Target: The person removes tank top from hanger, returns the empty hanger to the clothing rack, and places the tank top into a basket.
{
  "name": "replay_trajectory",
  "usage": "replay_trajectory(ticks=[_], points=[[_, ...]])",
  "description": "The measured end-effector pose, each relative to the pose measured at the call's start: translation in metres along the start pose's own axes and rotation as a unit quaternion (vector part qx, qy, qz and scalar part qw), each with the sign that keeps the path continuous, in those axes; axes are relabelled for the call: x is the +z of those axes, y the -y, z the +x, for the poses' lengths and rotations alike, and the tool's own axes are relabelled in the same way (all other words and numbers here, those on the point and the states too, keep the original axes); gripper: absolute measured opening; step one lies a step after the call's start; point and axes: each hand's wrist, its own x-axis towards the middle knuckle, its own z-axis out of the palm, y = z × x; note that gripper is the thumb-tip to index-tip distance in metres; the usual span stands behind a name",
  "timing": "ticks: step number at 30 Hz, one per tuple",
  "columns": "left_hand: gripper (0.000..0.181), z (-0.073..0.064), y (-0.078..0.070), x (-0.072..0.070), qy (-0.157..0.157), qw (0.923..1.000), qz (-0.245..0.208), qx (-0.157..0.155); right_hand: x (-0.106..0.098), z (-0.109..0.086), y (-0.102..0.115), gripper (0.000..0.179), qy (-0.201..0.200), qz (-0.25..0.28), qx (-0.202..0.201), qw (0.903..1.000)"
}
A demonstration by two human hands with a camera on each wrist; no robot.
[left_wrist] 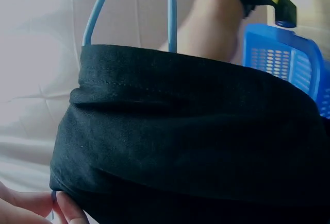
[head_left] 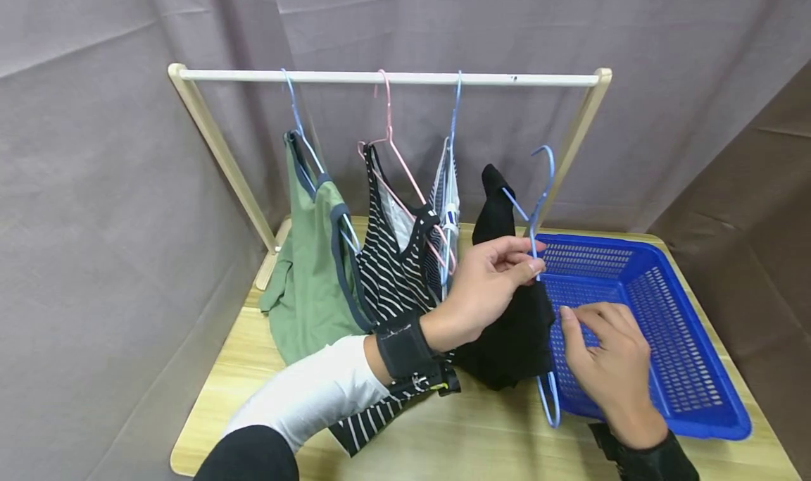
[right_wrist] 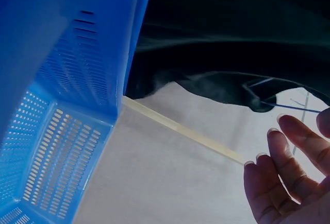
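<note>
In the head view, my left hand (head_left: 484, 291) pinches a light-blue hanger (head_left: 543, 185) by its wire just below the hook. A black garment (head_left: 507, 333) is draped on this hanger, one hanger end poking out at its bottom. Seen from the left wrist, the black cloth (left_wrist: 185, 126) fills most of the view, with fingertips (left_wrist: 31, 206) on the wire at lower left. My right hand (head_left: 608, 354) is beside the garment's right edge, over the basket, fingers loosely bent. From the right wrist, its fingers (right_wrist: 289, 167) show nothing between them.
A blue perforated basket (head_left: 703, 340) stands on the wooden table (head_left: 507, 439) at right. Behind is a rack with a white rail (head_left: 253, 77). From it hang a green top (head_left: 310, 255), a black-and-white striped top (head_left: 393, 277) and a narrow striped garment (head_left: 437, 185).
</note>
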Motion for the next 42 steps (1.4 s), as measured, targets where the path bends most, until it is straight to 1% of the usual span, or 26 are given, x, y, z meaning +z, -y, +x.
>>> replay_trajectory(ticks=[4, 9, 15, 18, 23, 26, 30, 32, 34, 38, 42], points=[[0.025, 0.004, 0.016, -0.003, -0.01, 0.9999, -0.004, 0.006, 0.003, 0.001, 0.001, 0.022, 0.0, 0.001, 0.001, 1.0], [0.024, 0.011, 0.029, -0.01, -0.02, 0.9995, -0.023, -0.001, 0.006, 0.002, 0.001, 0.019, -0.002, 0.005, -0.005, 1.0], [0.024, 0.016, 0.032, -0.016, -0.018, 0.9992, -0.036, -0.009, 0.007, 0.003, 0.002, 0.02, 0.0, 0.004, -0.013, 0.9999], [0.023, 0.017, 0.033, -0.018, -0.017, 0.9992, -0.033, -0.013, 0.007, 0.004, 0.004, 0.023, 0.008, 0.003, -0.017, 0.9998], [0.022, 0.018, 0.038, -0.02, -0.023, 0.9991, -0.029, -0.022, 0.007, 0.008, 0.009, 0.019, 0.015, 0.007, -0.018, 0.9997], [0.022, 0.019, 0.041, -0.021, -0.028, 0.9989, -0.029, -0.025, 0.006, 0.009, 0.013, 0.015, 0.024, 0.013, -0.009, 0.9996], [0.022, 0.02, 0.042, -0.021, -0.026, 0.9989, -0.028, -0.028, 0.003, 0.011, 0.019, 0.01, 0.049, 0.035, 0.021, 0.998], [0.022, 0.021, 0.042, -0.021, -0.025, 0.9989, -0.027, -0.031, 0.003, 0.014, 0.024, 0.013, 0.062, 0.049, 0.039, 0.9961], [0.022, 0.021, 0.041, -0.021, -0.024, 0.9988, -0.028, -0.033, 0.002, 0.016, 0.03, 0.022, 0.07, 0.064, 0.047, 0.9944], [0.022, 0.02, 0.04, -0.021, -0.025, 0.9987, -0.023, -0.037, 0.002, 0.021, 0.043, 0.04, 0.086, 0.1, 0.048, 0.9901], [0.021, 0.019, 0.04, -0.022, -0.023, 0.9989, -0.013, -0.038, 0.0, 0.025, 0.052, 0.047, 0.111, 0.118, 0.047, 0.9857]])
